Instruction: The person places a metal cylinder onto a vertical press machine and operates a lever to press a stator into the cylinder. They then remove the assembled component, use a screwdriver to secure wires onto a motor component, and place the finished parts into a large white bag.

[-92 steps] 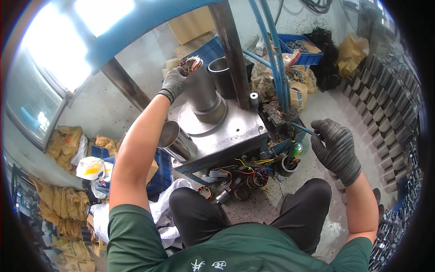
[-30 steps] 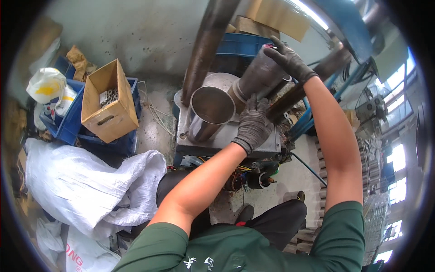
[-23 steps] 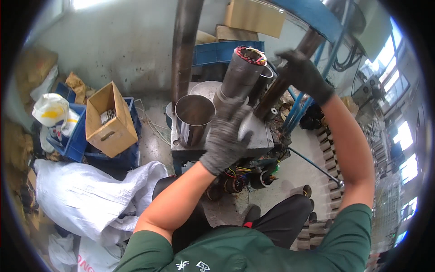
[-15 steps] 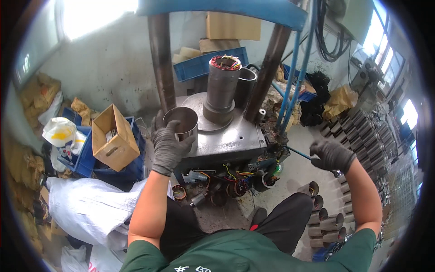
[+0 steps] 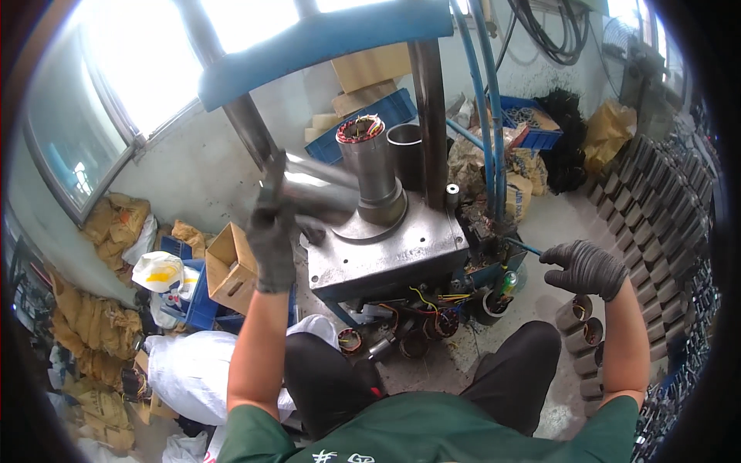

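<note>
My left hand (image 5: 274, 243), in a dark glove, grips a shiny metal cylinder (image 5: 320, 189). The cylinder is tipped almost onto its side above the left part of the press bed (image 5: 363, 262), its right end next to a standing metal housing (image 5: 364, 166). Both hand and cylinder are smeared by motion. Red and coloured wire windings (image 5: 360, 129) fill the top of the housing, which stands on a round base (image 5: 378, 224). On the right, my gloved right hand (image 5: 584, 270) is closed at the end of a thin blue lever (image 5: 525, 246); its palm side is hidden.
A blue crossbeam (image 5: 324, 50) on two steel posts spans the bed. Another open cylinder (image 5: 405, 143) stands behind the housing. Wired stators (image 5: 444, 322) lie below. Stacked metal cylinders (image 5: 656, 224) line the right; a cardboard box (image 5: 231, 270) and white sacks (image 5: 189, 374) are left.
The cylinder in my left hand has gone from upright to nearly sideways, and that hand has risen. My right hand stays by the lever. The view has shifted.
</note>
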